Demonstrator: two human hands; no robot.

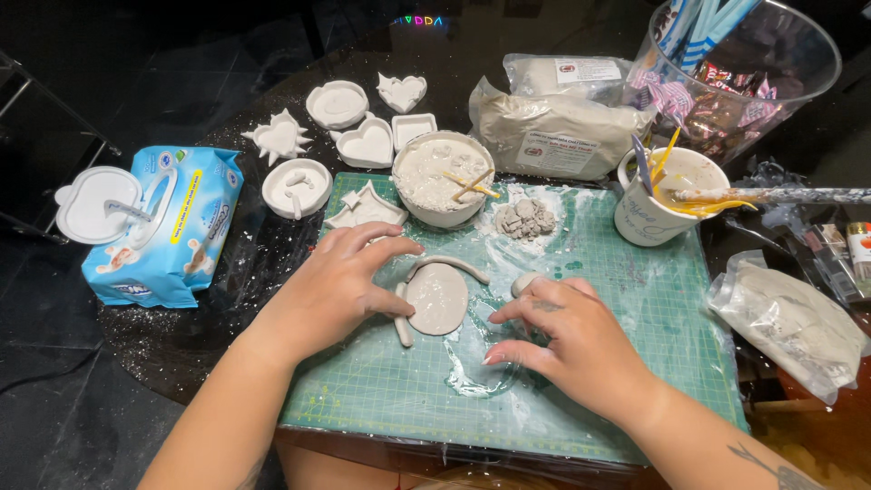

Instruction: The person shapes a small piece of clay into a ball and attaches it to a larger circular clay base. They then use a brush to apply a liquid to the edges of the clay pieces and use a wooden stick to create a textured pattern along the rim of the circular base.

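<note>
While we press our left hand point(340, 289) against the flat clay disc point(437, 298), its fingers are spread and curved, with the thumb touching the short clay roll point(402, 319) on the disc's left edge. Our right hand point(564, 334) rests on the green mat point(626, 345) just right of the disc, fingers bent and a bit apart, holding nothing we can see. The disc lies in the middle of the mat. A longer clay roll point(451, 264) curves over its top, so we think the rim is only partly on and the right side is bare. Behind it stand a bowl point(443, 178) of white paste, a clay lump point(525, 219), a cup point(655, 201) with brushes and many finished white shapes point(365, 143). A blue wipes pack point(163, 227) sits at the left. The mat lies on a dark round table point(172, 345), dusty with white bits, over a dark floor.
</note>
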